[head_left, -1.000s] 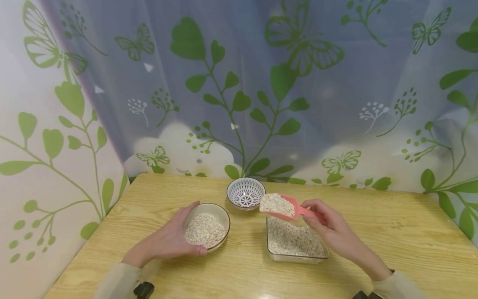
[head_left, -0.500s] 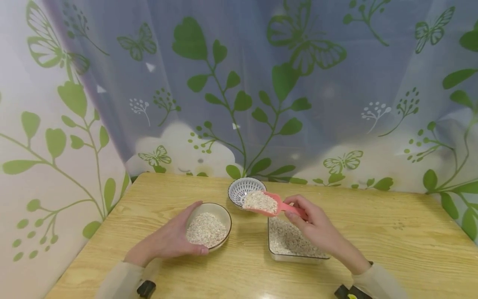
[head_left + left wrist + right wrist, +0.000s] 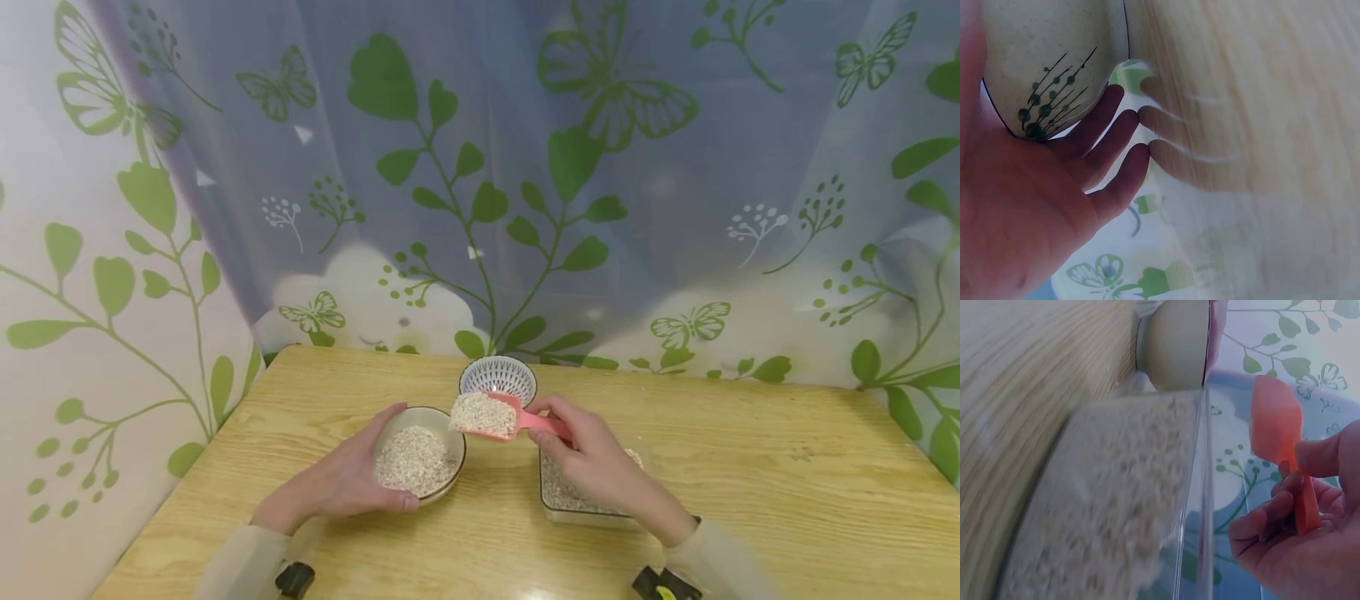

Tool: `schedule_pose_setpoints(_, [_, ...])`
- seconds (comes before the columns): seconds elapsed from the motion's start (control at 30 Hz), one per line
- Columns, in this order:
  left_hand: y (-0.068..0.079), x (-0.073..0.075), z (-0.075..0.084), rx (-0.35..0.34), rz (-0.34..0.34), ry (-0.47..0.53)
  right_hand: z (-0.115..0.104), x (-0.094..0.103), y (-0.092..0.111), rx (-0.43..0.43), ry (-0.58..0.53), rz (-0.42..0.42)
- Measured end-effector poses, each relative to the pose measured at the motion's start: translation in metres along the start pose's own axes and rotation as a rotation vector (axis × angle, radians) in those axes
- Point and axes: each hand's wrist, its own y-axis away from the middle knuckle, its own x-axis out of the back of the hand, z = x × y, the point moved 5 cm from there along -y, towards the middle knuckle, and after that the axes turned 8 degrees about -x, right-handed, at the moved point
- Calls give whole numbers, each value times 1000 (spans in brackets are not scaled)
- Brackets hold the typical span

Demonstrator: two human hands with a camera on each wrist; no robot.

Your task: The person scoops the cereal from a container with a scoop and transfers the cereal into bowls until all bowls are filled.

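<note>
My left hand point(image 3: 341, 479) holds a cream bowl point(image 3: 431, 418) by its left side, thumb at the near rim and fingers behind it. Rolled oats point(image 3: 414, 462) lie in the bowl. In the left wrist view, a green plant drawing marks the bowl's outside point(image 3: 1047, 62), and the lower fingers spread beneath it near the table. My right hand point(image 3: 588, 454) pinches the handle of a pink scoop point(image 3: 517, 414) heaped with oats. The scoop's tip hangs level at the bowl's right rim. The right wrist view shows the scoop's underside point(image 3: 1275, 419), with thumb and fingers round its handle.
A clear rectangular container point(image 3: 585, 518) of oats stands below my right forearm, partly covered by it. Behind the scoop sits a small black-and-white patterned bowl point(image 3: 498, 373). A leaf-print curtain point(image 3: 480, 167) closes off the back of the wooden table point(image 3: 757, 467).
My right hand has carried the loaded scoop leftward from above the container, past the patterned bowl, to the cream bowl's rim. The left hand and its bowl have stayed in place.
</note>
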Motion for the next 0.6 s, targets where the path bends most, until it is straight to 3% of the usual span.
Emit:
schedule_pose_setpoints(0.43, [-1, 0, -2, 11, -6, 4, -16, -31, -11, 124, 199, 42])
schedule_pose_setpoints(0.6, [-1, -1, -4, 8, -5, 3, -26, -42, -10, 252, 368, 112])
